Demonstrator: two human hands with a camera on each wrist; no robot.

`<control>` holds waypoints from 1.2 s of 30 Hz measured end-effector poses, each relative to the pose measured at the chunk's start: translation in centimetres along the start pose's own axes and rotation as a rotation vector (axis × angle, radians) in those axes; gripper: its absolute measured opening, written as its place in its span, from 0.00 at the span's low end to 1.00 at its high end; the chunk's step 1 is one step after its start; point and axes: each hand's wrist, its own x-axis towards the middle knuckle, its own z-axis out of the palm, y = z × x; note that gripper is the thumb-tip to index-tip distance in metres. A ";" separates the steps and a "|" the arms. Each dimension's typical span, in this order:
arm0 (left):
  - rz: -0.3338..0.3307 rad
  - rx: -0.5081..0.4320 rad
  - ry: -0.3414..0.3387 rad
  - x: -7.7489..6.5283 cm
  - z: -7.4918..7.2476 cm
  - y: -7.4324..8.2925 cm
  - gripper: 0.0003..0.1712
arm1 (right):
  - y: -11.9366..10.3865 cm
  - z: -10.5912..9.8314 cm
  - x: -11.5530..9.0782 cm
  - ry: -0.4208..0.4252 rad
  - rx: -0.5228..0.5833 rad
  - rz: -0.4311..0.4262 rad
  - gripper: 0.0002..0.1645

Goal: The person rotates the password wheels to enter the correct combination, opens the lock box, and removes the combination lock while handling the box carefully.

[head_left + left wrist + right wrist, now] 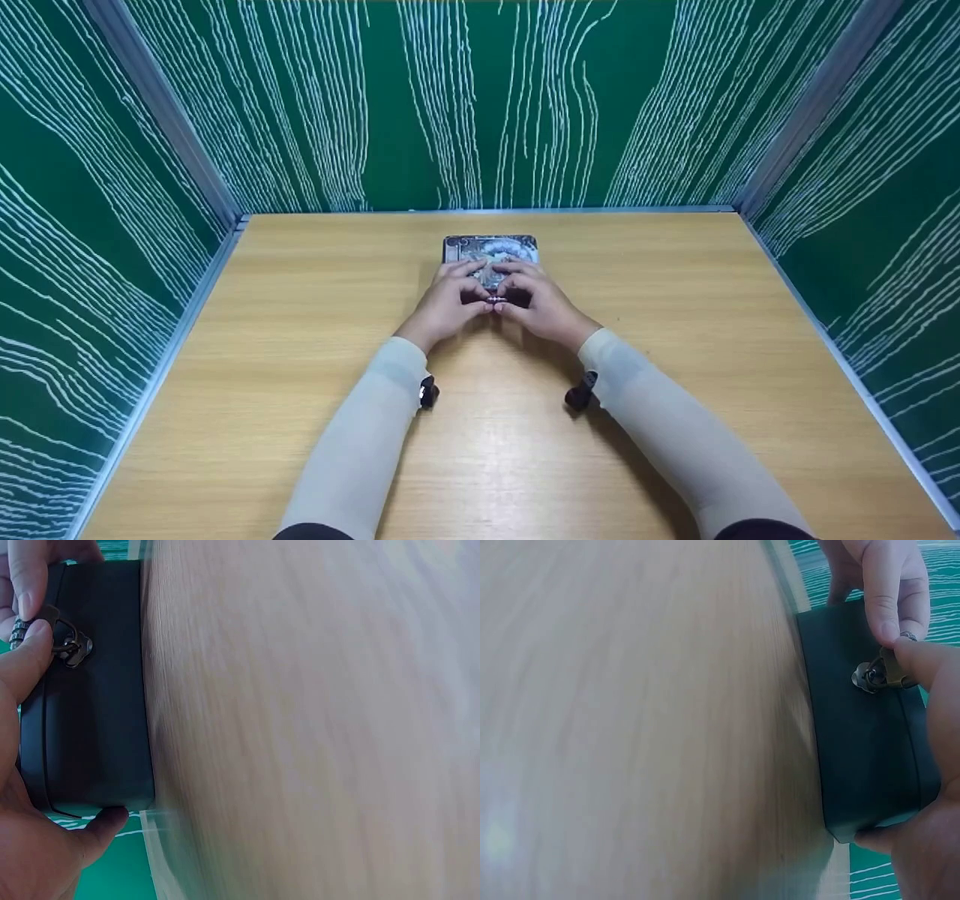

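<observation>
A dark box [491, 249] with a printed lid sits toward the far side of the table; its plain black front [101, 712] fills the left of the left wrist view. From a metal clasp [865, 679] on that front hangs a small combination padlock [892, 669] with ridged number dials [19, 633]. My left hand [448, 301] pinches one end of the padlock, its thumb against the dials, while another finger rests at the box's side. Opposite it, my right hand [546, 306] pinches the other end, with a finger touching the box's near corner in the right wrist view.
The wooden table [495, 450] spreads around the box. Green walls [300, 105] with white wavy lines rise at the back and both sides, joined by grey metal posts [169, 112]. A small black camera [429, 392] is strapped at the left wrist, another [579, 394] at the right.
</observation>
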 end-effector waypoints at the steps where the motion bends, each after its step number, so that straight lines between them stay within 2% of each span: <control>1: 0.001 0.001 0.000 0.0 0.0 0.0 0.02 | 0.0 0.0 0.0 -0.001 0.001 0.001 0.09; 7: 0.012 -0.002 0.003 0.0 0.0 -0.1 0.03 | 0.0 0.0 0.0 -0.002 -0.001 -0.008 0.08; 14: 0.036 0.011 0.004 0.0 0.1 -0.2 0.03 | 0.0 0.0 -0.1 0.003 -0.009 -0.015 0.11; 36: 0.026 0.016 0.008 -0.1 0.1 -0.2 0.02 | 0.2 0.1 -0.1 0.006 0.009 -0.008 0.09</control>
